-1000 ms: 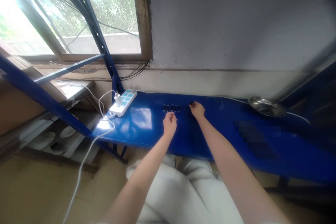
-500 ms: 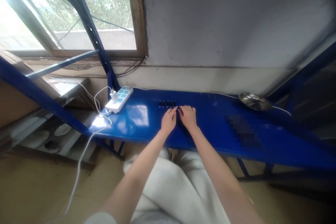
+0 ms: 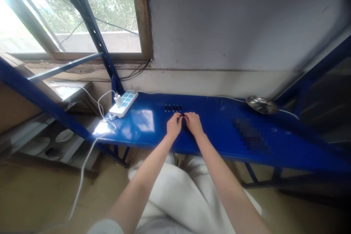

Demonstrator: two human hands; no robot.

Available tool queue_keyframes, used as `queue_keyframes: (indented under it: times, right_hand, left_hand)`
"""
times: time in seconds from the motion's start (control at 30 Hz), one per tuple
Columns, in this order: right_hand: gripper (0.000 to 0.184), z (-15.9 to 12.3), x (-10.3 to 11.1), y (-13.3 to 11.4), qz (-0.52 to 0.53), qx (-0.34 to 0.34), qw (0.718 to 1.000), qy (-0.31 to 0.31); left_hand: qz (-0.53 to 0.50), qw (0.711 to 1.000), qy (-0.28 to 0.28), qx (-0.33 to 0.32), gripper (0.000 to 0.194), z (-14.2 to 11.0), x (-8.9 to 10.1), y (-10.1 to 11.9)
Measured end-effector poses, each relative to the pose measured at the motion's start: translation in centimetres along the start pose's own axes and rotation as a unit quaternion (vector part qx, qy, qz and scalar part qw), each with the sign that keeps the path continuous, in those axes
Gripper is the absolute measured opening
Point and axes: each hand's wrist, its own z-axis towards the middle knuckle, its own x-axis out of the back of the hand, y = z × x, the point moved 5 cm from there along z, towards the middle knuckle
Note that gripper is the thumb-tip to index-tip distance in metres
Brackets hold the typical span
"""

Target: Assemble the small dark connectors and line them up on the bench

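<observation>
Over the blue table (image 3: 216, 131), my left hand (image 3: 173, 124) and my right hand (image 3: 193, 122) meet fingertip to fingertip. Pinched between them is a small dark piece (image 3: 182, 114), mostly covered by the fingers, so its kind cannot be made out. Both hands are closed on it. Just beyond the fingertips stands a short row of several small black pieces (image 3: 173, 108) with lighter ends, side by side on the table.
A white power strip (image 3: 124, 103) with a plug and white cable lies at the table's left end. Toward the right are a shiny metal dish (image 3: 261, 105) and a blurred-out dark object (image 3: 251, 133). Tiny bits (image 3: 215, 100) lie near the back edge.
My hands have drawn slightly back from the row and closer together. The left fingers now grip the small dark piece along with the right ones.
</observation>
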Motion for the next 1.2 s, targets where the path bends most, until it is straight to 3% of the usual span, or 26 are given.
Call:
queue_keyframes:
  times: [0.23, 0.7, 1.2]
  right_hand:
    - [0.038, -0.3, 0.3, 1.6, 0.012, -0.094, 0.994, 0.047]
    - [0.039, -0.6, 0.1, 1.6, -0.002, -0.06, 0.996, 0.061]
    - [0.041, -0.8, 0.4, 1.7, 0.012, -0.066, 0.995, 0.076]
  left_hand:
    - [-0.026, 0.998, 0.046, 0.037, 0.017, -0.1, 0.5, -0.5]
    - [-0.047, 0.998, 0.032, 0.02, 0.017, -0.2, 0.2, -0.5]
    - [-0.043, 0.998, 0.036, 0.029, 0.017, -0.2, 0.4, -0.5]
